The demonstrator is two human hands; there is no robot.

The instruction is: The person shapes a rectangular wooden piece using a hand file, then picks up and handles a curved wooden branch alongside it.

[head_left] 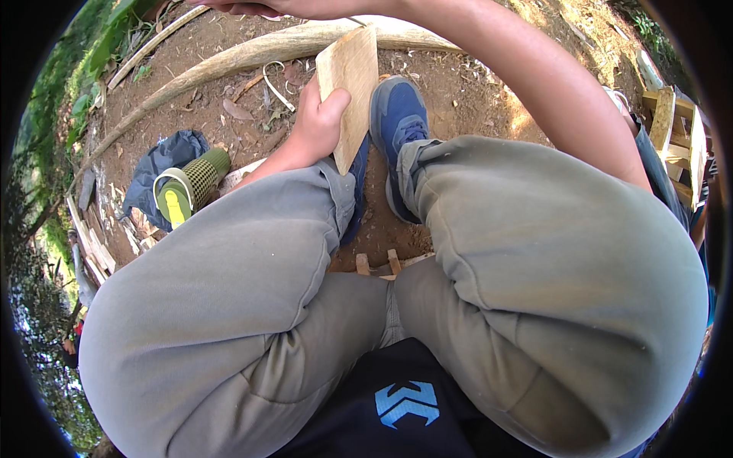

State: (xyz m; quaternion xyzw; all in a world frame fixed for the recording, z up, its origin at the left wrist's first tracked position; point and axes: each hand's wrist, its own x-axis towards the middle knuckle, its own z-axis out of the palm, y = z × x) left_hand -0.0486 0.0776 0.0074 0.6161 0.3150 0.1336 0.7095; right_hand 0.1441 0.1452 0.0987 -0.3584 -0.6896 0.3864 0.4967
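Observation:
A flat, pale wooden board (pixel 353 91) stands tilted just left of the blue shoe (pixel 401 107). My left hand (pixel 321 120) is closed around its left edge, the thumb lying on the broad face. From the right, my right forearm reaches across to the top of the picture, where my right hand (pixel 244 7) is mostly cut off. The fingers that show there look curled, and what they hold is out of sight. A thin dark sliver (pixel 356 21) shows at the board's upper end; I cannot tell what it belongs to.
A long curved pole (pixel 252 55) lies on the dirt beyond my feet. At left, a green patterned tumbler (pixel 200 179) rests by a dark plastic bag (pixel 156 169). Wood scraps (pixel 95 248) lie farther left. A wooden frame (pixel 676 145) stands at the far right.

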